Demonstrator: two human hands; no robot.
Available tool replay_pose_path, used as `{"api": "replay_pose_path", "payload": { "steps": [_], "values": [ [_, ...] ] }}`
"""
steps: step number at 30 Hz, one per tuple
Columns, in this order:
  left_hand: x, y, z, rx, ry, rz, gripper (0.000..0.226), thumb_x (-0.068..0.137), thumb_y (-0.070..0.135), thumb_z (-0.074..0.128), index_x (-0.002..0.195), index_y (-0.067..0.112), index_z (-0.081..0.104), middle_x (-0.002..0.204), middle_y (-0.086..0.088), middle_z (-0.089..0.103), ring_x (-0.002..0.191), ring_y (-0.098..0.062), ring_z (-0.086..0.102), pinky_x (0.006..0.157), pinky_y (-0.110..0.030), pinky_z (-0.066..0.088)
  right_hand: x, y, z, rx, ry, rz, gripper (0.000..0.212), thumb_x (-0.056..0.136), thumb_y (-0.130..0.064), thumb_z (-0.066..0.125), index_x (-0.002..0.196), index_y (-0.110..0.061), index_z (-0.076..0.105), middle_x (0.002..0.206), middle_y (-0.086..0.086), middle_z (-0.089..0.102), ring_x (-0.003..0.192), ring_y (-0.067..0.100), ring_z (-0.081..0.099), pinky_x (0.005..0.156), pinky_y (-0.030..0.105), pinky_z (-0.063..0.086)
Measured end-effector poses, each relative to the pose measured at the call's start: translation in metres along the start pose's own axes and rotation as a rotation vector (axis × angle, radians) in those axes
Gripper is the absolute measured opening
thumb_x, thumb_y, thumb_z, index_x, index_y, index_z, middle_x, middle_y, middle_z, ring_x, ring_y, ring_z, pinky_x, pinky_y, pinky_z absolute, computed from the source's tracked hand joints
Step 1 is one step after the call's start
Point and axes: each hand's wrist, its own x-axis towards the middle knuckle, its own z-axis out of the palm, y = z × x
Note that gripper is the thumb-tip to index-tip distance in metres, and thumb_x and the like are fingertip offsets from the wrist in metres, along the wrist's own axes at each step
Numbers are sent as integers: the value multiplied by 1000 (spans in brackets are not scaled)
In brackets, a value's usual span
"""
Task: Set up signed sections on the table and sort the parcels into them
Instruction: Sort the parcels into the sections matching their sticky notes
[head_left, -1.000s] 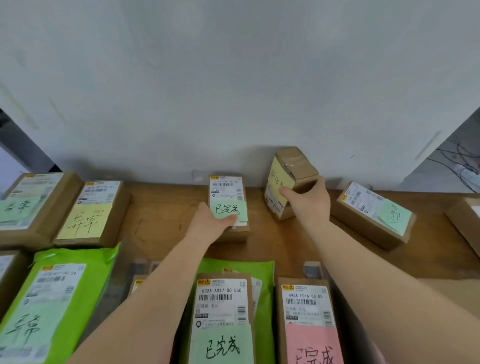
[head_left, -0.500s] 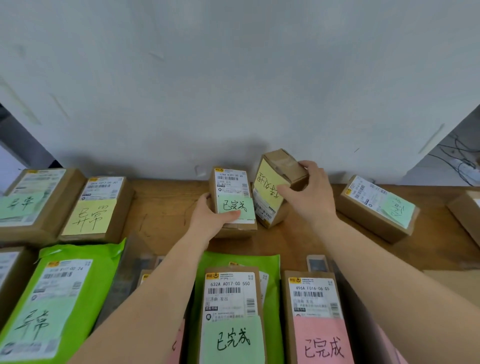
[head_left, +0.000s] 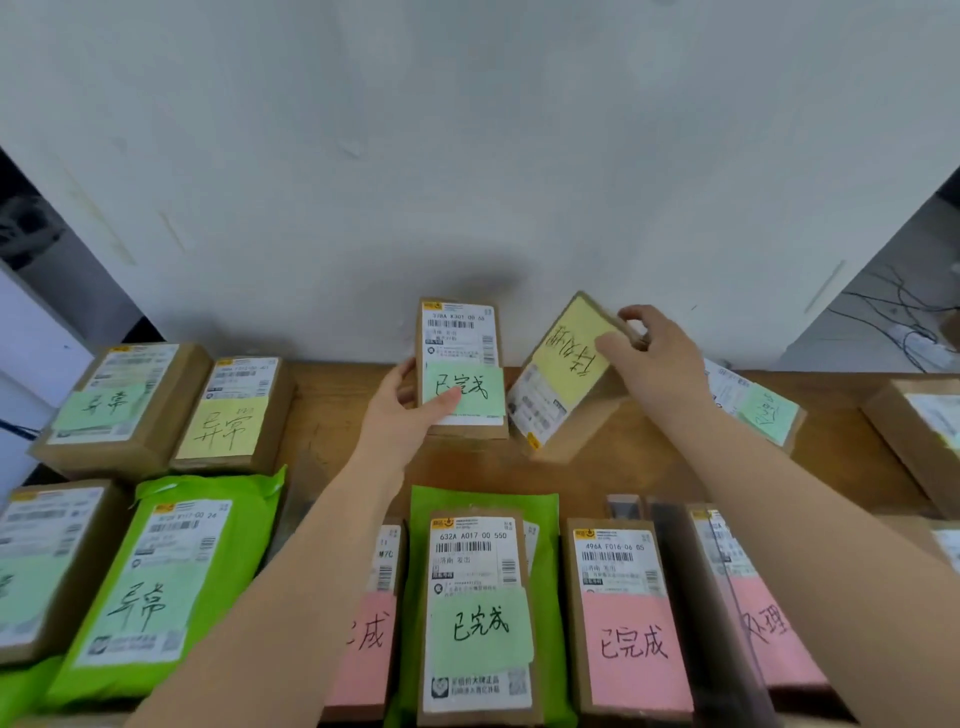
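The left hand (head_left: 402, 410) grips a small cardboard box with a green note (head_left: 461, 364) by its lower left edge, thumb laid across the note's corner, and holds it tilted up near the white wall (head_left: 467, 156), its shipping label facing the camera. Just to its right, the right hand (head_left: 657, 358) clasps a second cardboard box with a yellow note (head_left: 563, 374) at its upper end, fingers curled over the top and thumb pressing on the note; this box is canted sharply to the right, and its lower corner is down near the wooden table (head_left: 649, 467) (whether it touches cannot be told). The two held boxes sit close together but apart. On the left of the table lie a box with a green note (head_left: 119, 405) and, touching it, a box with a yellow note (head_left: 231, 410), with a green mailer bag (head_left: 161, 587) in front of them. In the near row lie a box with a green note on a green bag (head_left: 478, 618) and a box with a pink note (head_left: 626, 618) side by side. Behind the right forearm, a flat box with a green note (head_left: 763, 410) rests at an angle on the table's right side.
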Motion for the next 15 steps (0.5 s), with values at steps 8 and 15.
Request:
{"api": "replay_pose_path", "payload": {
  "steps": [8,15],
  "values": [
    [-109,46,-23,-114,55,129,69,77,21,75,137,27,41,117,3,62,107,-17,61,90,-37,51,-88,-30,-45,952,75,346,60,89,-22,56,142,-24,29,122,2,60,110,22,58,95,46,49],
    [-215,51,-23,-370,63,147,69,79,12,72,140,22,39,114,-2,67,101,-21,67,89,-45,53,-197,-44,-86,1083,-129,183,74,87,-2,59,137,-40,21,116,7,62,94,32,66,85,48,53]
  ]
}}
